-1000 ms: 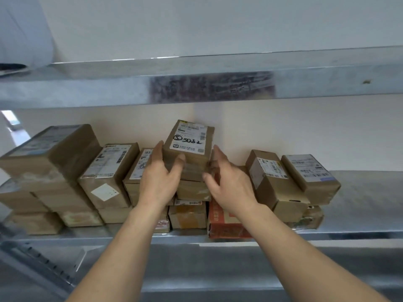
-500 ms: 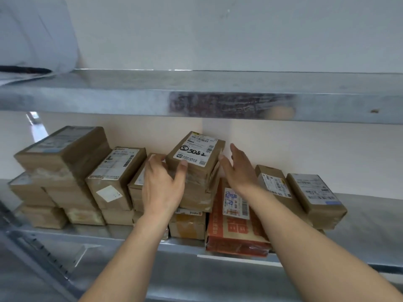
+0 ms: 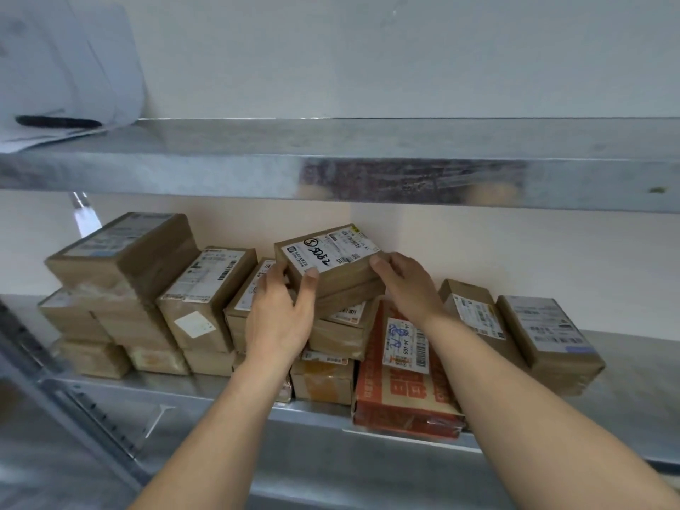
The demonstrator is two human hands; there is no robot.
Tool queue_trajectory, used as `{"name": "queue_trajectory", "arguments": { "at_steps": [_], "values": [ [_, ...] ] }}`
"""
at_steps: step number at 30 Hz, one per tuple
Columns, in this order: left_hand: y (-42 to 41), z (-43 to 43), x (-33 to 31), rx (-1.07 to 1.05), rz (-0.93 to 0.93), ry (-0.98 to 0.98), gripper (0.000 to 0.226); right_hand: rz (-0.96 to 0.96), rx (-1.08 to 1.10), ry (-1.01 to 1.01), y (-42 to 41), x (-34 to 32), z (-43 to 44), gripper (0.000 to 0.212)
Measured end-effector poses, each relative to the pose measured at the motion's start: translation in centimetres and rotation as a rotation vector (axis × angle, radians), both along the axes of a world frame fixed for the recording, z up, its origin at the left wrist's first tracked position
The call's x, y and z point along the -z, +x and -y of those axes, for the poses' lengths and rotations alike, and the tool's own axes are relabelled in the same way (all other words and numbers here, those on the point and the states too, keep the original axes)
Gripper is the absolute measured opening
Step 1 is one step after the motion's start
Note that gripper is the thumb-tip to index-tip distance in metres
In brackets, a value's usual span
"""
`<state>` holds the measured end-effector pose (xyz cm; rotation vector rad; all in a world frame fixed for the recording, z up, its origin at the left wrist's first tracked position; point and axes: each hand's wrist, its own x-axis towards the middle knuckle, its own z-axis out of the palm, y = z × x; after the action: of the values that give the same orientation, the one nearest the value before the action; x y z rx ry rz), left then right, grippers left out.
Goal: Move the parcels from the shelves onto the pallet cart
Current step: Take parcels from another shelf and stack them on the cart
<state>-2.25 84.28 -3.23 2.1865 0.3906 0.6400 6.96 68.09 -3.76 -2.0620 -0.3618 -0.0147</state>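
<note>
A small brown parcel [image 3: 331, 259] with a white label marked "5082" lies on top of a stack in the middle of the metal shelf [image 3: 625, 347]. My left hand [image 3: 283, 318] grips its left front corner, thumb on the front face. At the parcel's right end my right hand [image 3: 404, 285] curls its fingers round the edge. Under it lie more brown parcels [image 3: 342, 333] and an orange one [image 3: 323, 380]. The pallet cart is out of view.
Brown parcels are stacked at the left [image 3: 125, 259] and beside them [image 3: 206, 288]. A red printed parcel [image 3: 404, 392] leans at the shelf's front edge, two taped brown ones [image 3: 548, 336] lie to the right. Another metal shelf [image 3: 368, 160] runs overhead, with white bags [image 3: 66, 68] on it.
My right hand has come forward from behind the stack and taken hold of the top parcel's right end. The parcel has turned a little anticlockwise. My view has dropped and moved closer.
</note>
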Motion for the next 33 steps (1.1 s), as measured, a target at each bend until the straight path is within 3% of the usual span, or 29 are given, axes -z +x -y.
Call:
{"name": "queue_trajectory", "arguments": {
  "at_steps": [6,12,17,33],
  "values": [
    [0.1,0.2,0.2,0.038,-0.007,-0.099,0.044,-0.127,-0.049,0.116,-1.1,-0.5,0.2,0.034],
    [-0.5,-0.4,0.3,0.161,0.035,-0.211,0.031,-0.055,-0.040,0.106,-3.6,-0.8,1.1,0.046],
    [-1.6,-0.3,0.5,0.277,0.055,-0.258,0.052,0.129,-0.027,0.041,-6.0,-0.6,2.5,0.050],
    [-6.1,8.3,1.7,0.535,0.109,-0.280,0.066,0.170,0.201,0.107,-14.4,1.9,12.8,0.064]
  ]
}}
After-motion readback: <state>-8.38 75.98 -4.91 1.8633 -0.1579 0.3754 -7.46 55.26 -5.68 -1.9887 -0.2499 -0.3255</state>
